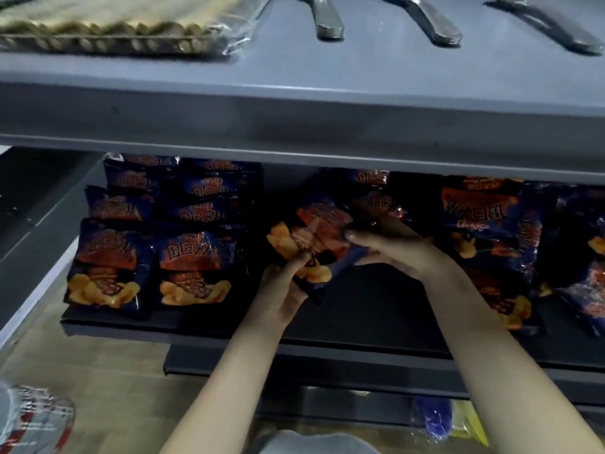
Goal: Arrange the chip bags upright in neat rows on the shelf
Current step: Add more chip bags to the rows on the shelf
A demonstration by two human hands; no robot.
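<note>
Both hands, left (288, 283) and right (389, 247), pinch one tilted chip bag (314, 237) mid-shelf. Risk: knocking the neat left rows (147, 257) over while setting it down

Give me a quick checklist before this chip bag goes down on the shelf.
1. Both hands on the bag: ok. Left hand grips its lower end, right hand its upper side.
2. Held chip bag upright: not ok, tilted.
3. Open spot on the shelf in front of the hands: ok.
4. Left rows neat and upright: ok.
5. Right-side bags tidy: not ok, leaning and jumbled.
6. Bag undamaged: cannot tell.
</note>
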